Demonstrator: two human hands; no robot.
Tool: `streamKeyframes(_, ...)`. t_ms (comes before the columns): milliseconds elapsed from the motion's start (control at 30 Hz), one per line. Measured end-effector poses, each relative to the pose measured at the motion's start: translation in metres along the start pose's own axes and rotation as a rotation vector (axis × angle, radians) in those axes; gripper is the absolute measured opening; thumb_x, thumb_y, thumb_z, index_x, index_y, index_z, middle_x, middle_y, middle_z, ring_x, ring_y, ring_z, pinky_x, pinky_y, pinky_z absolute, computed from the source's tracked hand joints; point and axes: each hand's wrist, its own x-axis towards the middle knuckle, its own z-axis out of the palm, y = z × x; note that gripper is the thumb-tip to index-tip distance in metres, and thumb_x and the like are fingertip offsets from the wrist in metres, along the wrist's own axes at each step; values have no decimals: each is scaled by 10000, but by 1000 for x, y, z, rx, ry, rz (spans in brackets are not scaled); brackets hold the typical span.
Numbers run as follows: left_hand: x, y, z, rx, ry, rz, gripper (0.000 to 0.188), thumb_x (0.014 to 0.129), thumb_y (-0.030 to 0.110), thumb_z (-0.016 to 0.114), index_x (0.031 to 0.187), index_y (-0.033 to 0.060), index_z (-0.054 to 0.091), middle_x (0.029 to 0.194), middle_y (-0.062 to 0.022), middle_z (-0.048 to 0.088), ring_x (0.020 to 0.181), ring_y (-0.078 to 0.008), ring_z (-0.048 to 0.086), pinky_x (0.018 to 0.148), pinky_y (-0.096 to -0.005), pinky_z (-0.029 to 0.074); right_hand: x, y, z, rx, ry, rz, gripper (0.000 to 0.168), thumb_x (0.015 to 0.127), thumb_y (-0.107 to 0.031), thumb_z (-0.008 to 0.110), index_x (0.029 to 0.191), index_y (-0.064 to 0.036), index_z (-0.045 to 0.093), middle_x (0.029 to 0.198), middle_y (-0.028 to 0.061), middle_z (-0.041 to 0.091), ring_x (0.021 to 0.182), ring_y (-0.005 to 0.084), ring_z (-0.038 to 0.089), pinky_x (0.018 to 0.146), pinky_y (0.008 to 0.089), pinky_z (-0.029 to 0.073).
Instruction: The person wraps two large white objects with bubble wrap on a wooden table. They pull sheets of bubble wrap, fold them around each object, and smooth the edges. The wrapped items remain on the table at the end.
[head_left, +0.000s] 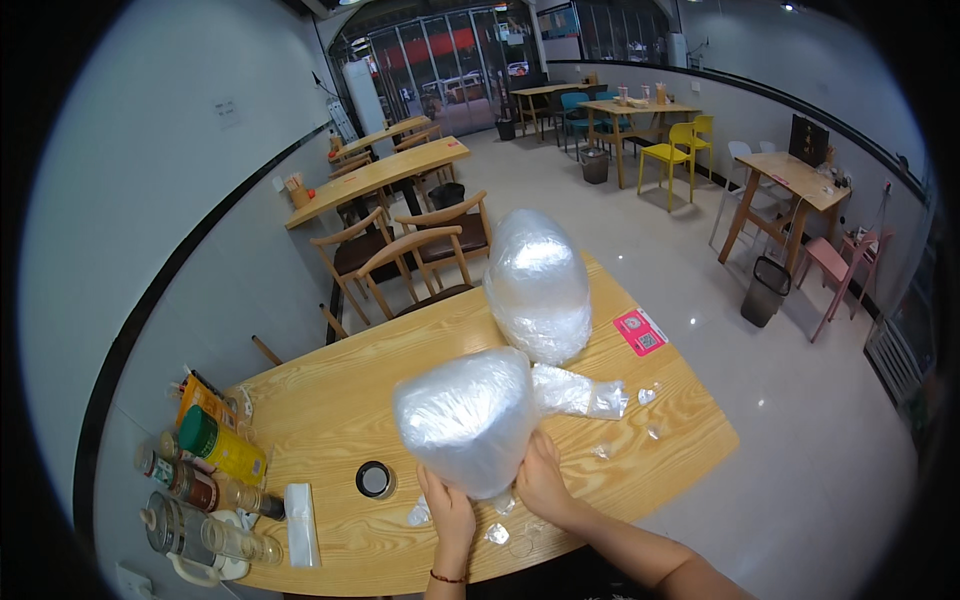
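A large rounded bundle in clear shiny plastic film (465, 420) is between my two hands above the wooden table (337, 405). My left hand (450, 506) grips its lower left edge, and my right hand (544, 480) holds its lower right side. What is inside the bundle cannot be made out. Behind it stands a second, taller plastic-wrapped bundle (538, 289), with a crumpled flat piece of clear plastic (581, 394) at its base. Small plastic scraps (497, 533) lie close to my hands. A small jar with a black-rimmed lid (374, 480) is left of my left hand.
Along the wall side stand a yellow canister with a green lid (225, 446), a glass kettle (180, 532) and several jars. A folded white packet (301, 525) lies nearby. A pink card with printed codes (640, 331) is at the right edge. Wooden chairs (416, 262) stand beyond the table.
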Motion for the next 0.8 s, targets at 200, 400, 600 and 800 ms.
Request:
streamKeyframes(200, 20, -6, -14, 184, -129, -3, 453, 883, -6, 409, 1330, -76, 421, 1277, -230, 420, 1169, -397, 405, 1043, -451, 316, 55, 42, -47, 150, -430, 180, 307, 856, -90, 564, 1144, -15, 638, 1290, 235, 512, 1178, 392, 491, 1003, 487, 357)
streamKeyframes(400, -20, 9, -30, 215, -42, -90, 417, 838, -43, 518, 1253, -61, 486, 1207, -189, 462, 1084, -294, 467, 961, -383, 389, 44, 69, -95, -664, -56, -94, 329, 758, -151, 711, 1080, -94, 674, 1062, 145, 646, 1069, 312, 570, 942, 447, 377)
streamKeyframes(600, -51, 38, -13, -304, -261, -261, 257, 896, 0, 581, 1152, -2, 595, 1045, -77, 616, 895, -142, 579, 785, -254, 474, 35, 60, -114, -374, 14, 48, 356, 703, -175, 763, 1032, -83, 662, 1004, 143, 651, 996, 321, 584, 902, 443, 402)
streamKeyframes(800, -62, 49, 56, -797, -612, -532, 473, 1006, 203, 512, 1402, -28, 395, 1357, -182, 524, 1188, -238, 556, 962, -347, 476, -35, 4, -110, -80, 104, -44, 391, 698, -197, 798, 998, -13, 628, 909, 162, 653, 842, 360, 633, 751, 435, 491)
